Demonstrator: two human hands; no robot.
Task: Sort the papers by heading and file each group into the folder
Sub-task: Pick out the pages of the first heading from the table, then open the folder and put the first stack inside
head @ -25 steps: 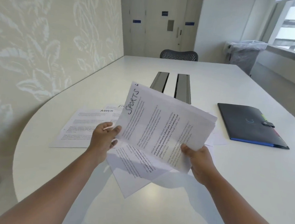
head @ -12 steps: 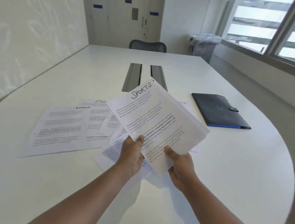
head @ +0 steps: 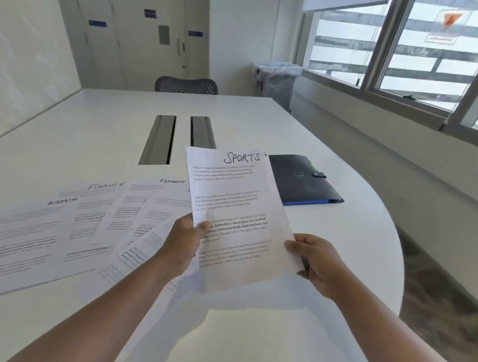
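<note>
I hold a printed sheet headed SPORTS [head: 235, 198] upright above the white table [head: 288, 335]. My left hand [head: 184, 243] pinches its lower left edge and my right hand [head: 316, 264] pinches its lower right edge. Whether more sheets lie behind the front one I cannot tell. A closed dark folder [head: 300, 179] with a blue edge and a snap tab lies on the table just behind and right of the sheet. To the left, an ADMIN page [head: 20, 233] and FINANCE pages [head: 101, 204] lie spread flat, with other sheets [head: 141, 247] overlapping under my left forearm.
Two grey cable slots [head: 160, 139] run down the table's middle. A mesh chair [head: 186, 85] stands at the far end, with a lined bin [head: 277, 81] by the window wall. The table's rounded edge [head: 398, 258] curves past my right hand.
The SPORTS sheet has turned from tilted to nearly upright and shifted right toward the folder. My view has swung right, so the spread pages now sit further left.
</note>
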